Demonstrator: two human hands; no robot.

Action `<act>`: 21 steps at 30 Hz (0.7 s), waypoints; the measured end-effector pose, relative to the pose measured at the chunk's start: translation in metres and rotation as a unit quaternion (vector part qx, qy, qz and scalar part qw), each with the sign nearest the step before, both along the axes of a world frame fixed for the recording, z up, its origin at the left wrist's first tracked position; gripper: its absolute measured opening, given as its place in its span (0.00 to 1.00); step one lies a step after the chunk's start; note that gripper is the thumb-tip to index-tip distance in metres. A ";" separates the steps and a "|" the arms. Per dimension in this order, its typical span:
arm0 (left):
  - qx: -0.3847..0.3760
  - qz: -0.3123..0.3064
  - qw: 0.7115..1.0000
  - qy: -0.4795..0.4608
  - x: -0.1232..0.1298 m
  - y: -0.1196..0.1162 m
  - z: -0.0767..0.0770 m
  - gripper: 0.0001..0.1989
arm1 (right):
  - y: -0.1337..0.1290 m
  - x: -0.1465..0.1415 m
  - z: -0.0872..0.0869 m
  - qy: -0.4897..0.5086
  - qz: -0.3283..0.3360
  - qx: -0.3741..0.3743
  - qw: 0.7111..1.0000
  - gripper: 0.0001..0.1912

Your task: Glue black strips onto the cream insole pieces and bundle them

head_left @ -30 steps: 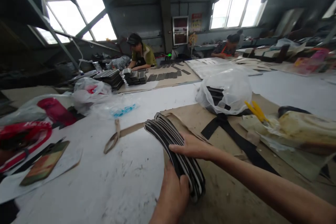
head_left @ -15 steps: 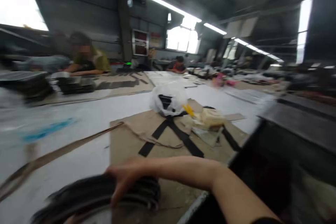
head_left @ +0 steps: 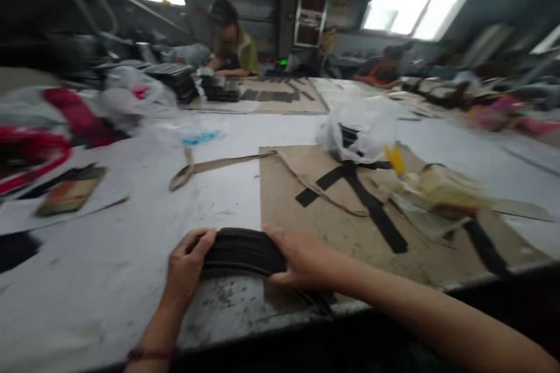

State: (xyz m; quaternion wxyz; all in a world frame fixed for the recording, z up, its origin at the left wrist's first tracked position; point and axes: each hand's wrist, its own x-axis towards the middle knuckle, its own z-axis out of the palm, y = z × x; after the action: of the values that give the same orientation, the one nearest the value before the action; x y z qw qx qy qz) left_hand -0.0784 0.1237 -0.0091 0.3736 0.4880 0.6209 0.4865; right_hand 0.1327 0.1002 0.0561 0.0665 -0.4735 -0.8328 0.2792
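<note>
A stack of black strips (head_left: 242,252), arched upward in the middle, is held between both hands just above the near edge of the table. My left hand (head_left: 189,262) is closed around its left end. Around the right end my right hand (head_left: 297,256) is closed, thumb below and fingers on top. More dark strips (head_left: 317,301) lie under my right wrist at the table edge, partly hidden. Beyond my right hand a brown cardboard sheet (head_left: 289,215) lies flat, with loose black strips (head_left: 376,215) crossed on it.
A white plastic bag (head_left: 367,128) and a yellowish container (head_left: 455,189) stand on the cardboard. A tan strip (head_left: 219,164) lies left of it. Bags and a red-rimmed item (head_left: 56,157) sit at far left. Two people (head_left: 236,49) work across the table.
My view has swung left. Both hands now show on the black stack, which lay blurred under my right hand before; my left hand was almost entirely out of sight.
</note>
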 end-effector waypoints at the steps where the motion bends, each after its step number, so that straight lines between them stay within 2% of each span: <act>1: -0.009 0.030 0.999 0.001 -0.018 -0.008 -0.001 0.15 | -0.008 0.008 -0.002 0.014 -0.011 -0.006 1.000 0.47; 3: -0.022 0.056 0.998 -0.009 -0.036 -0.017 -0.003 0.15 | -0.027 0.030 -0.009 0.041 -0.053 -0.015 0.998 0.45; 6: -0.027 0.052 0.998 -0.031 -0.034 -0.017 -0.007 0.14 | -0.059 0.052 -0.027 0.081 -0.141 -0.008 0.987 0.38; 9: -0.028 0.034 0.998 -0.055 -0.028 -0.017 -0.010 0.15 | -0.082 0.047 -0.050 0.147 -0.206 0.047 0.966 0.31; 13: -0.023 0.012 0.998 -0.051 -0.029 -0.020 -0.010 0.16 | -0.086 0.025 -0.067 0.230 -0.258 0.095 0.933 0.26; 17: -0.008 -0.002 0.999 -0.037 -0.030 -0.022 -0.008 0.17 | -0.074 0.025 -0.072 0.252 -0.242 0.128 0.928 0.25; 21: -0.011 -0.021 0.999 -0.040 -0.031 -0.020 -0.009 0.17 | -0.061 0.043 -0.078 0.193 -0.130 0.221 0.947 0.28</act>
State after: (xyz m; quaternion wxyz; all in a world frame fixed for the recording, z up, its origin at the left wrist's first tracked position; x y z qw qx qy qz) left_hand -0.1094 0.1040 -0.0184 0.4133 0.4768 0.6004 0.4914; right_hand 0.1760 0.0390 -0.0216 0.3648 -0.4884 -0.7757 0.1632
